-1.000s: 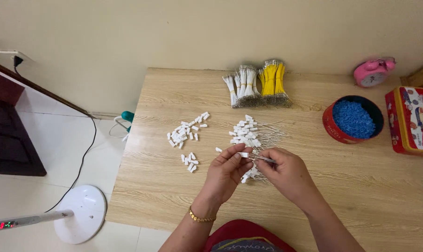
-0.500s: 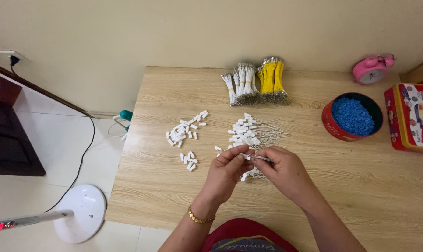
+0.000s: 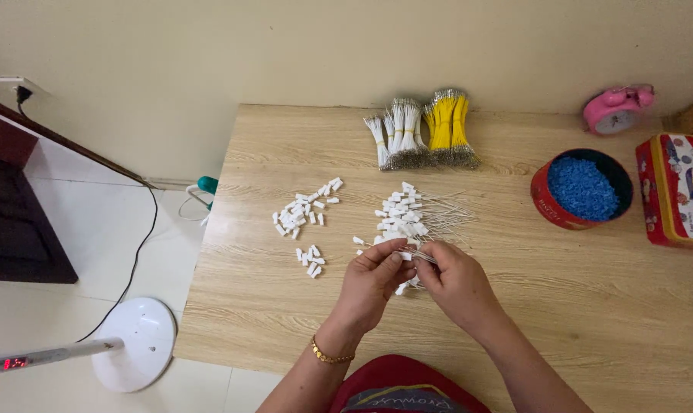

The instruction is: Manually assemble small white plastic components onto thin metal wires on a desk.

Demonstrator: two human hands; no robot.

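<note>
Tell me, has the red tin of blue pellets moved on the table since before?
No. The red tin sits at the same spot beside the patterned box.

The two hands are drawing closer together just below the middle of the frame. The left hand (image 3: 371,281), which a second ago was lying slightly apart and lower, is now pressing its thumb and fingertips (image 3: 393,258) up against those of the right hand (image 3: 455,281), so the two are meeting over the near edge of the pile of white pieces with thin wires (image 3: 408,218). The small white piece (image 3: 359,241) that was showing clear to the left of the left thumb is now lying closer to it. The whole view is also shifting a little: the bench (image 3: 591,321) and everything on it are sitting very slightly lower in the frame than half a second ago.
</note>
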